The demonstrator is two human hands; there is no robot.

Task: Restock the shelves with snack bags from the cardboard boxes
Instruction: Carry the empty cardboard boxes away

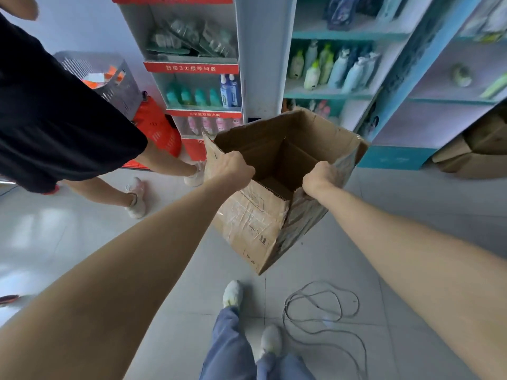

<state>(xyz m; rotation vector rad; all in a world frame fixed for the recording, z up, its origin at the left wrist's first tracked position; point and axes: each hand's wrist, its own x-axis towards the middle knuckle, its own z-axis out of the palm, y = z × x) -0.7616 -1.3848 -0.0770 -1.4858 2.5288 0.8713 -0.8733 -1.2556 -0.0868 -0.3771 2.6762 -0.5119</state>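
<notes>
Nearest are the wearer's own feet in pale sneakers and blue trousers on the grey tiled floor, with a loose coil of grey cable lying just to their right. Both bare arms reach forward and hold an open cardboard box up off the floor, tilted so that one bottom corner points down. The left hand is closed over the top edge of the box's left wall, fingers curled inside; the right hand is clenched on the crumpled, tape-covered right wall at its rim. The inside that shows looks bare brown cardboard (no snack bags to be seen in it, though the deepest part is hidden). To the left stands another person in a black garment and light shoes, close beside the box. Past them a grey plastic basket sits by the wall, near a red bag. Straight behind the box is a red-trimmed display stand carrying green and blue bottles, and to its right teal shelves hold rows of pale bottles. At the far right, more cardboard boxes rest on the floor against the teal shelving.
</notes>
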